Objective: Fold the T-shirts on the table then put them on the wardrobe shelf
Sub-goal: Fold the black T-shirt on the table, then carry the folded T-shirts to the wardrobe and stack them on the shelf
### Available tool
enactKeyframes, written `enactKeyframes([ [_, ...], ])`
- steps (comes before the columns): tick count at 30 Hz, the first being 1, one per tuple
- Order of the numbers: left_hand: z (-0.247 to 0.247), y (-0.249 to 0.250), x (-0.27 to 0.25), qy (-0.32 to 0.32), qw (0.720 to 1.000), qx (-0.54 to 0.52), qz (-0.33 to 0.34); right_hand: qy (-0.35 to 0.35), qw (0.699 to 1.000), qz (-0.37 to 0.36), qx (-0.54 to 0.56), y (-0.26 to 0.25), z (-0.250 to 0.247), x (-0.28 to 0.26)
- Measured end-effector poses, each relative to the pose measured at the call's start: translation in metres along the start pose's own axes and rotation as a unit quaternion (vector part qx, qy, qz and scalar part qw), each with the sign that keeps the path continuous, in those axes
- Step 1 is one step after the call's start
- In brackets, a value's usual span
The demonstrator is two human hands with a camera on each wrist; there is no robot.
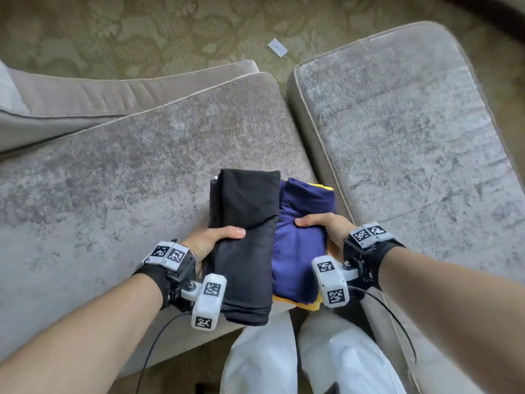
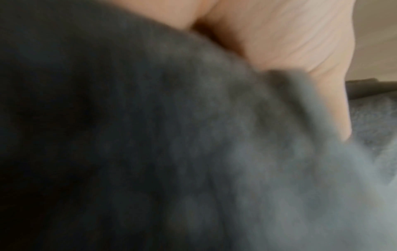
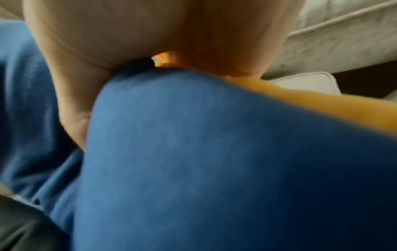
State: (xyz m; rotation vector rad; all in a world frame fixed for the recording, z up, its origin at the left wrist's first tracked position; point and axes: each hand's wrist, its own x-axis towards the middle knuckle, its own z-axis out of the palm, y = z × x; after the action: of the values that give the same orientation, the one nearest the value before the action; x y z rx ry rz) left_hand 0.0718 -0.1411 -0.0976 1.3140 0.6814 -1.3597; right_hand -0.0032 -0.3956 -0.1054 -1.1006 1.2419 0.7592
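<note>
Left hand [image 1: 208,243] gripping folded black T-shirt [image 1: 246,240], right hand [image 1: 324,226] clutching soft blue-and-yellow folded T-shirts [image 1: 301,251], mottled grey cushion [image 1: 119,194].

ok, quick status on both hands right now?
Left hand: holding the folded black T-shirt, thumb on top.
Right hand: holding the folded blue T-shirt stacked on a yellow one.

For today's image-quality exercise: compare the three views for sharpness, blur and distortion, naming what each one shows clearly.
Head view: sharp, evenly lit, wide-angle bending at the edges; black T-shirt and blue T-shirt clear. Left wrist view: black fabric too close, blurred, dark on one side. Right wrist view: blue fabric soft and unfocused, a yellow garment smeared.
</note>
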Motion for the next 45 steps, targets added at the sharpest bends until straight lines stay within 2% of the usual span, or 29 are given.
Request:
enactKeyframes([
  [5, -0.011, 0.016, -0.056, 0.033, 0.996, -0.070, 0.053, -0.019, 0.997, -0.048, -0.063, -0.050, 0.027, -0.044],
  [11, -0.042, 0.018, -0.135, 0.087, 0.973, -0.190, 0.094, -0.021, 0.984, -0.121, -0.126, -0.111, 0.075, -0.112],
  [13, -0.049, 0.014, -0.163, 0.094, 0.954, -0.262, 0.113, -0.020, 0.980, -0.141, -0.136, -0.131, 0.090, -0.137],
  [16, -0.047, 0.008, -0.207, 0.118, 0.909, -0.358, 0.177, -0.039, 0.973, -0.162, -0.159, -0.155, 0.110, -0.176],
  [23, -0.017, -0.021, -0.329, 0.177, 0.821, -0.465, 0.279, -0.092, 0.932, -0.215, -0.277, -0.182, 0.158, -0.247],
  [30, 0.027, -0.078, -0.453, 0.266, 0.704, -0.535, 0.383, -0.169, 0.879, -0.293, -0.338, -0.146, 0.215, -0.391],
  [33, 0.044, -0.123, -0.503, 0.328, 0.634, -0.564, 0.416, -0.226, 0.861, -0.310, -0.335, -0.109, 0.239, -0.446],
  [35, 0.056, -0.158, -0.533, 0.366, 0.581, -0.585, 0.432, -0.263, 0.838, -0.329, -0.346, -0.072, 0.248, -0.493],
  [36, 0.061, -0.176, -0.548, 0.385, 0.549, -0.597, 0.441, -0.285, 0.822, -0.340, -0.356, -0.050, 0.251, -0.520],
  [39, 0.081, -0.234, -0.591, 0.422, 0.476, -0.621, 0.458, -0.347, 0.773, -0.352, -0.398, 0.013, 0.256, -0.584],
  [45, 0.138, -0.382, -0.653, 0.487, 0.323, -0.654, 0.481, -0.452, 0.694, -0.345, -0.443, 0.155, 0.263, -0.660],
])
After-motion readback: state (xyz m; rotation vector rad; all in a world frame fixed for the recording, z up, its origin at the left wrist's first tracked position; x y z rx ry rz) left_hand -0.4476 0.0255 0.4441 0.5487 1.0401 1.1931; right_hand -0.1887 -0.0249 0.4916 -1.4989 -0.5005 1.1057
